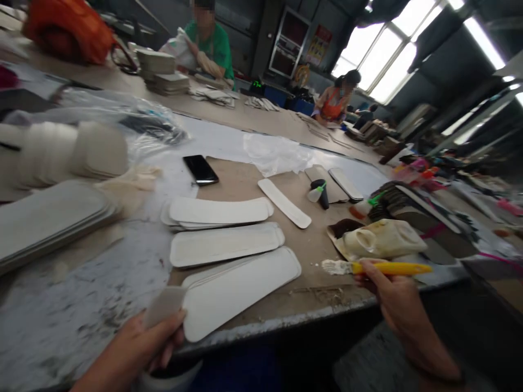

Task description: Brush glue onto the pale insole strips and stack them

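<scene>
My right hand [392, 296] grips a yellow-handled brush [379, 268] whose white, glue-laden bristles point left over the table's front edge. My left hand [143, 340] pinches a small pale piece [163, 306] at the near end of a long white insole-shaped strip [241, 291]. More white strips [224, 244] lie in rows just beyond it on brown board. A cut-open plastic jug [379, 239] lies on its side right behind the brush.
A black phone [200, 169] lies mid-table, a small bottle [321, 193] to its right. Stacks of pale pieces [53, 215] sit at left, dark stacks [402, 204] at right. Clear plastic [278, 152] is beyond. Two people work at the far side.
</scene>
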A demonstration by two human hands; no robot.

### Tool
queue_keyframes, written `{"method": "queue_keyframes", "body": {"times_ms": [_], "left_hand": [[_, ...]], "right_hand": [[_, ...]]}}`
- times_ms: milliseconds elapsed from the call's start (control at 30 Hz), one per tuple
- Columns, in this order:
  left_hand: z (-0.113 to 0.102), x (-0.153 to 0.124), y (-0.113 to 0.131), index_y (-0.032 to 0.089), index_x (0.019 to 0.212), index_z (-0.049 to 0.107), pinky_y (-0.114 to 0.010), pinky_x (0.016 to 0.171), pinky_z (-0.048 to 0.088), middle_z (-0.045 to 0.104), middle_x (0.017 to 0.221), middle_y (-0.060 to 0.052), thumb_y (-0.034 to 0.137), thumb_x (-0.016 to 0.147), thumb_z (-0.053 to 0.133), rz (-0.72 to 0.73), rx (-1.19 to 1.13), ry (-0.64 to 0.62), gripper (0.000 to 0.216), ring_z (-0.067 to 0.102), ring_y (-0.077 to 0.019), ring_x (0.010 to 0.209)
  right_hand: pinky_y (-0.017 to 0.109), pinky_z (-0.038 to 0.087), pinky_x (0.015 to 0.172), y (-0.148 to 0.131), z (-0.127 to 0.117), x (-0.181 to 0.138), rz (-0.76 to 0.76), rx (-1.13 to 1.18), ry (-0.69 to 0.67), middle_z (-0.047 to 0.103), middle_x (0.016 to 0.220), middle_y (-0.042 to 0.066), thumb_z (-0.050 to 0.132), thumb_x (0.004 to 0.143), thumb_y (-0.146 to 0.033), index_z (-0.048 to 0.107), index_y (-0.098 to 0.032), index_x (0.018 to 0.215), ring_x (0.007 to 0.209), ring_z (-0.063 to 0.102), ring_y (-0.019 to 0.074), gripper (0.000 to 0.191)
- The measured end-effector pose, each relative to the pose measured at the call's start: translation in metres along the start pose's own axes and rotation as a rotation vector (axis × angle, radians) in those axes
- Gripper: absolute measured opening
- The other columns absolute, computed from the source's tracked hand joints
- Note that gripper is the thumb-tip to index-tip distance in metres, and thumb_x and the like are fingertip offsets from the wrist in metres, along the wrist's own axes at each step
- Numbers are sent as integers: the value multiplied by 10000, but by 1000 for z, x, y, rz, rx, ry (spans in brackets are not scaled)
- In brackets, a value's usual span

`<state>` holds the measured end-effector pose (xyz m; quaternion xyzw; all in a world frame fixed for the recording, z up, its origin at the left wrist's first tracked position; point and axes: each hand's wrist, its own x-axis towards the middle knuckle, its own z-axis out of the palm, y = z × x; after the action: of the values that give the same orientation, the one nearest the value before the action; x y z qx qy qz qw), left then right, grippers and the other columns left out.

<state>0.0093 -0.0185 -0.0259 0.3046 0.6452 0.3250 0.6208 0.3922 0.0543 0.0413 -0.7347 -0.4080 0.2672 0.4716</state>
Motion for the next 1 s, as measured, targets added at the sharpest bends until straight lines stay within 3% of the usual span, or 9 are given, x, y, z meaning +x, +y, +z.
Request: {"method": "queue_keyframes", "body": {"times_ms": [167, 267, 500, 700, 833, 1000], "left_hand": [[-5, -2, 9, 155, 549, 595, -191, 439, 285, 488, 387, 33, 602, 659, 616, -16, -10, -74, 460, 398, -73, 399], [-5, -1, 10, 154, 538, 592, -200, 424, 288, 492, 379, 26, 606, 626, 617, -19, -10, -94, 461, 409, -82, 387], [-6, 0, 7, 155, 534, 589, -207, 416, 288, 492, 363, 24, 576, 635, 598, -17, -30, -115, 433, 408, -83, 366], [-6, 1, 10, 160, 511, 584, -216, 418, 298, 496, 355, 20, 586, 606, 594, -12, -16, -109, 437, 421, -91, 363], [-6, 3, 6, 165, 502, 588, -220, 413, 303, 507, 343, 13, 615, 592, 592, -20, -3, -107, 459, 415, -92, 347], [-2, 4, 0, 167, 485, 585, -210, 397, 280, 518, 333, 15, 625, 577, 621, -18, -44, -39, 469, 400, -80, 318]], "right_hand": [[280, 518, 551, -26, 99, -98, 71, 245, -546, 647, 598, 7, 713, 704, -462, 632, -173, 808, 530, 610, 151, 317], [283, 519, 547, -33, 133, -122, 88, 281, -690, 645, 590, 9, 716, 694, -482, 619, -167, 779, 528, 613, 155, 340], [252, 498, 547, -38, 133, -120, -26, 172, -616, 616, 568, -9, 689, 739, -448, 610, -173, 777, 519, 589, 136, 289], [261, 511, 533, -42, 147, -136, 6, 172, -715, 604, 582, -7, 664, 752, -469, 596, -176, 780, 533, 604, 148, 302], [261, 497, 524, -32, 144, -123, -123, 74, -567, 591, 602, 1, 661, 742, -479, 606, -174, 759, 528, 585, 148, 310], [287, 496, 563, -13, 116, -84, -341, -204, -310, 630, 675, 44, 596, 794, -463, 624, -169, 792, 595, 597, 173, 296]]}}
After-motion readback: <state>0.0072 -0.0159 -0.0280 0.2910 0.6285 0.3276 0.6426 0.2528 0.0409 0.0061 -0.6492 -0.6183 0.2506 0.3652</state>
